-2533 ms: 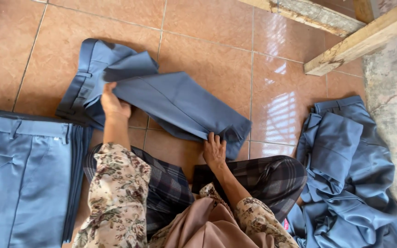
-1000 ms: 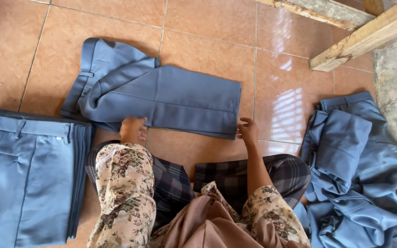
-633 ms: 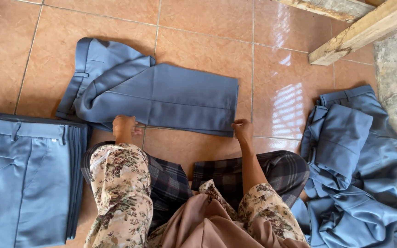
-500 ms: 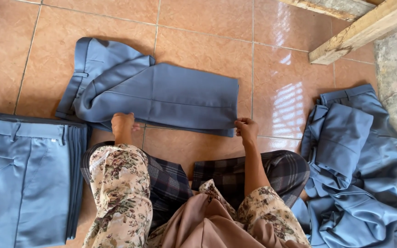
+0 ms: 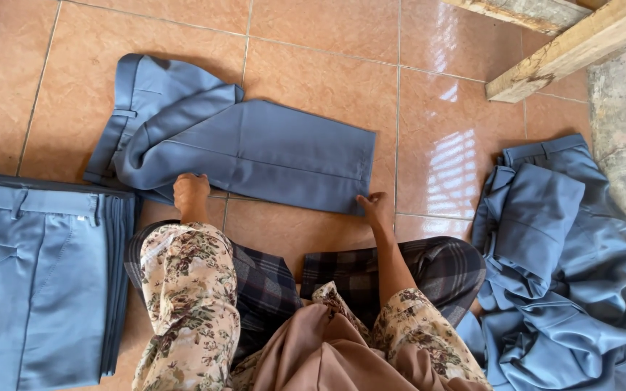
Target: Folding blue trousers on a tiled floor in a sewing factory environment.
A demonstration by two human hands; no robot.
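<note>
Folded grey-blue trousers (image 5: 255,156) lie on the floor tiles (image 5: 313,43); the left hand (image 5: 190,192) presses flat on their near edge, and the right hand (image 5: 376,210) pinches the hem corner.

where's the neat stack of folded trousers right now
In the head view the stack of folded trousers lies on the tiled floor at the lower left, beside the person's left hand and the trousers being folded.

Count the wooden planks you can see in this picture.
2: one wooden plank slants across the top right corner; another plank lies above it at the top edge. Others may lie outside the view.
</note>
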